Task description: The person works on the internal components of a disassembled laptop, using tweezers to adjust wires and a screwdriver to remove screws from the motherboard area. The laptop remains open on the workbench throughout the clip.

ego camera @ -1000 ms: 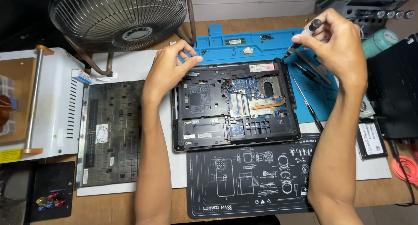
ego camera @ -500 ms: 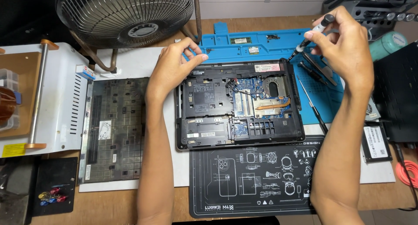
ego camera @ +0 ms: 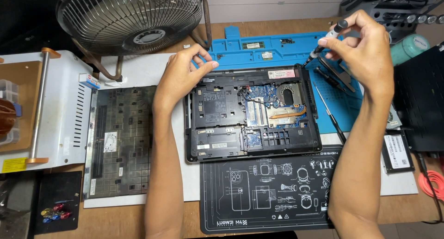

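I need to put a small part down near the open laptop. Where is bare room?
Free: the black mat between both forearms, and the white sheet between fan and keyboard panel. Crowded: the blue mat by the right hand, with tools.

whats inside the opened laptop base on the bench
Inside the laptop base show a blue circuit board, a round fan opening, a copper heat pipe and black covers at left. The left hand hides its top-left corner. Parts under the covers cannot be seen.
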